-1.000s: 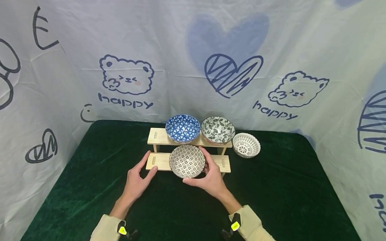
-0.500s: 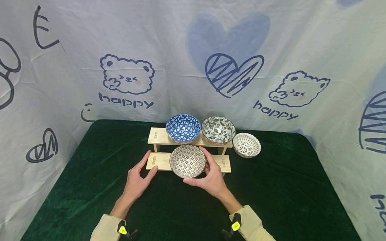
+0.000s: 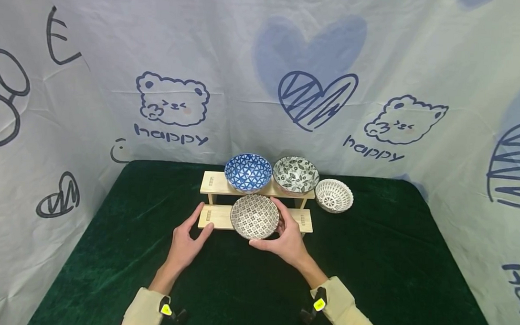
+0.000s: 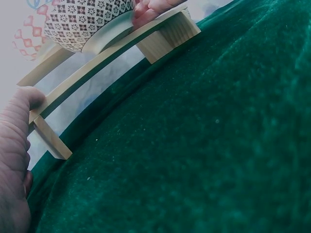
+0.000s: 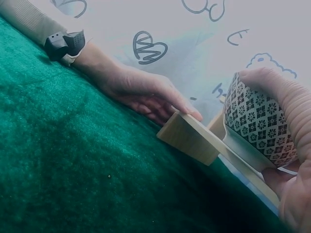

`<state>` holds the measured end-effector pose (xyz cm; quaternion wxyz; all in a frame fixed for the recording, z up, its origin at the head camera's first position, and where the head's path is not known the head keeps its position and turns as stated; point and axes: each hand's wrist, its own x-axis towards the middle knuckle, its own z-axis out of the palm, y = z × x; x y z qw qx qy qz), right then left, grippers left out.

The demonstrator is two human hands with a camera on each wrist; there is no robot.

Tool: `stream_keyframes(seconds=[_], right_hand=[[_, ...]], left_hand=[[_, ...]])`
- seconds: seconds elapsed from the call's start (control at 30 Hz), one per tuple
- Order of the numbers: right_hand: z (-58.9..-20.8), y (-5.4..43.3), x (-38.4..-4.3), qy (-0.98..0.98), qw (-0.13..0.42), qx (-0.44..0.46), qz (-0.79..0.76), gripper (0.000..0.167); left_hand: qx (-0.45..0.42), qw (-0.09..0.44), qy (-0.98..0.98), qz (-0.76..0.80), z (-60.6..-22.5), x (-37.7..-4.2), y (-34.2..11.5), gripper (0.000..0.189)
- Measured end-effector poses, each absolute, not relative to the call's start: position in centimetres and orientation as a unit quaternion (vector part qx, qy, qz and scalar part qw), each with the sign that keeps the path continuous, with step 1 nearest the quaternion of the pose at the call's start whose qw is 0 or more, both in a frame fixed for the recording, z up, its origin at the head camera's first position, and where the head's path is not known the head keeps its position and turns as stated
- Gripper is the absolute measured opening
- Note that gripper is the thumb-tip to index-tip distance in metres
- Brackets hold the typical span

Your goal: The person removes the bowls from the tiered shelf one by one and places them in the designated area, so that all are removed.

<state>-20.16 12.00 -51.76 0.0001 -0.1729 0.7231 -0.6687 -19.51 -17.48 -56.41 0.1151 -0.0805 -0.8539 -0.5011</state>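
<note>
Only your viewpoint shifts slightly, as your right hand (image 3: 289,241) clamps its fingers round the patterned bowl (image 3: 254,217) on the lower shelf (image 3: 221,216), your left hand (image 3: 185,245) gripping that shelf's end, thumb and forefinger apart, likely for steadiness.

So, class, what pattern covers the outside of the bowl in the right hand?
The bowl has dark diamond-shaped motifs on white, clearest in the right wrist view.

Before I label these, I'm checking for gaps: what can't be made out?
Head: part of the right hand, behind the front bowl.
Head: marks on the wooden stand, too small to read.
Left wrist: front bowl's upper part, cut by top edge.
Left wrist: left hand, partly past left edge.
</note>
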Motion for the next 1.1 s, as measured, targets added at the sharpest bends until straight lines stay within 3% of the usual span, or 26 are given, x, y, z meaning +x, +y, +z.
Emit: stream_keyframes(seconds=[1.1], right_hand=[[-51.4,13.5,-19.2,0.716,-0.020,-0.156,-0.680,0.110]], left_hand=[[-0.083,0.113,-0.852,-0.504,-56.6,-19.6,-17.6,0.070]])
